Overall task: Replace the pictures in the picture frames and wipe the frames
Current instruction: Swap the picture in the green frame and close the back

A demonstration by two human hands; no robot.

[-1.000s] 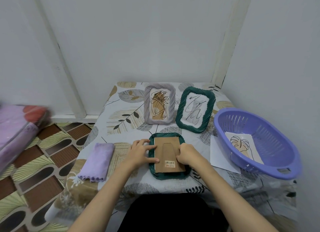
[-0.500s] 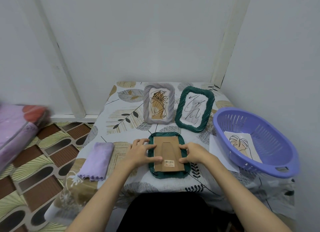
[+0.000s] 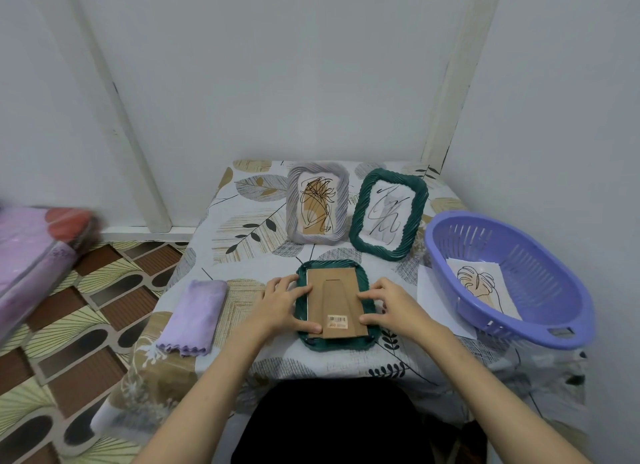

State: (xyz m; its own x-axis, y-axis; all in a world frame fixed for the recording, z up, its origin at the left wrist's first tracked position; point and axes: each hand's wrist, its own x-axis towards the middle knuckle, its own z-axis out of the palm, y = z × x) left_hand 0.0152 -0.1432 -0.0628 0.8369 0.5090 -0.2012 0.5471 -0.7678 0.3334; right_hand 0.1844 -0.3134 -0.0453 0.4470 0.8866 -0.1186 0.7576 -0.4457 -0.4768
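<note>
A green frame (image 3: pixel 332 343) lies face down near the table's front edge, its brown cardboard backing (image 3: pixel 337 301) facing up. My left hand (image 3: pixel 282 302) rests on the frame's left side, thumb and fingers lying on the backing's left edge. On the right side my right hand (image 3: pixel 391 306) presses its fingertips on the backing's right edge. Behind, a grey frame (image 3: pixel 317 203) and a second green frame (image 3: pixel 388 214) stand upright with line drawings in them. A folded lilac cloth (image 3: pixel 194 316) lies to the left.
A purple plastic basket (image 3: pixel 512 280) at the right holds a loose leaf drawing (image 3: pixel 481 287), and a white sheet (image 3: pixel 436 301) lies under its near edge. The leaf-print tablecloth (image 3: pixel 242 221) covers the small table. Walls stand close behind and to the right. A wrapped pink bundle (image 3: pixel 31 252) lies on the floor, left.
My right hand slid from the middle of the backing to its right edge. The left hand stayed on the left edge. The view tilted slightly.
</note>
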